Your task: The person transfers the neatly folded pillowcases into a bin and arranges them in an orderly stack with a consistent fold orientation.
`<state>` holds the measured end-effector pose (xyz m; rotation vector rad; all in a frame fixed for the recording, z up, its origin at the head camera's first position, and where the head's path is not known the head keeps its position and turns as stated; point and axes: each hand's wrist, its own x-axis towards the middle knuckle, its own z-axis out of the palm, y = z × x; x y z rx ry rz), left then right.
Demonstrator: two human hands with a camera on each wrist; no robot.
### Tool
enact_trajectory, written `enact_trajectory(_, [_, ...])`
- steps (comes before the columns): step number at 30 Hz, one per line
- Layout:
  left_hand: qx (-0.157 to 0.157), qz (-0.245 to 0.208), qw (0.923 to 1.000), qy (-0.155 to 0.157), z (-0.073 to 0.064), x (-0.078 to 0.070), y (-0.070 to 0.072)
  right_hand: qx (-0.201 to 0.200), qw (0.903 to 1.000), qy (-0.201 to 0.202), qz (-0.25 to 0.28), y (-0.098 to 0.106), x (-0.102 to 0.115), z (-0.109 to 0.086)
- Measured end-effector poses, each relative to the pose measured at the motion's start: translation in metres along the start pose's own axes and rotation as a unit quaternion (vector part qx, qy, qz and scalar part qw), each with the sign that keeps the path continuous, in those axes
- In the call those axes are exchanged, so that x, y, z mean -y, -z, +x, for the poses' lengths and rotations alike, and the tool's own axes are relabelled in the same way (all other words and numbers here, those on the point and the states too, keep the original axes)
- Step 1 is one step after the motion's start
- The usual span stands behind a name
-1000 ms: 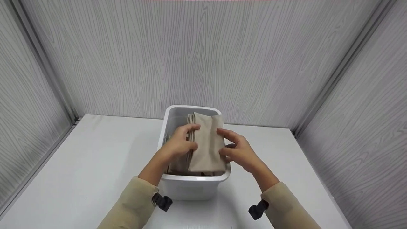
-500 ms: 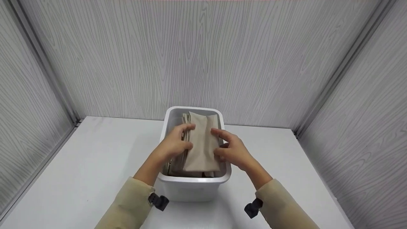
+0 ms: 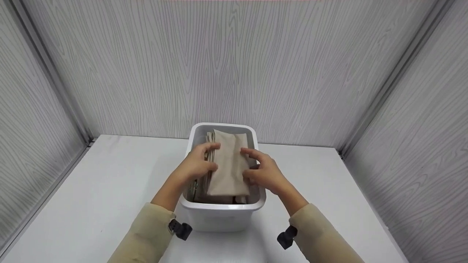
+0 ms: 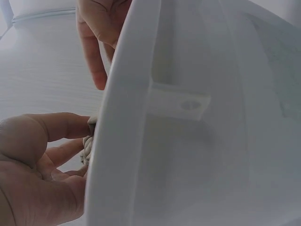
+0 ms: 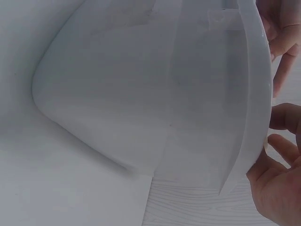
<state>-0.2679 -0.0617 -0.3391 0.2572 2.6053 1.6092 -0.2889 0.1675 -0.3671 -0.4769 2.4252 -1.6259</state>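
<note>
A folded beige cloth, several layers thick along its left side, lies tilted within the opening of a white plastic bin. My left hand grips its layered left edge between thumb and fingers. On the opposite edge, my right hand holds the cloth with thumb and index finger at its face. In the left wrist view, a bit of the cloth shows at the left hand's fingertips, and the bin wall hides the rest. The right wrist view shows the right hand just past the rim.
More beige fabric sits lower in the bin, beneath the held cloth. The bin stands on a white table, close to the grey wood-grain back wall. Side walls rise at left and right.
Both hands have shifted left with the folded cloth, which now sits further over the bin's middle. A gap has appeared between the cloth and the bin's right wall.
</note>
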Motion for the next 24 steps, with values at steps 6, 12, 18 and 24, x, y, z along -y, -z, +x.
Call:
enact_trajectory(6, [0.000,-0.008,0.9999,0.007,-0.001,0.006,0.002,-0.003,0.9997,0.007,-0.024,-0.004,0.000,-0.001])
enact_trajectory(12, [-0.005,-0.011,0.9999,0.003,0.000,0.009,0.005,-0.005,0.9991,0.009,-0.041,-0.006,0.001,0.000])
enact_trajectory(18, [-0.012,0.023,0.9996,0.007,-0.002,0.006,0.011,-0.036,0.9940,0.044,-0.093,-0.001,0.007,-0.004])
enact_trajectory(24, [-0.033,0.048,0.9982,0.013,-0.012,0.000,0.019,-0.060,0.9923,0.078,-0.075,0.010,0.010,-0.008])
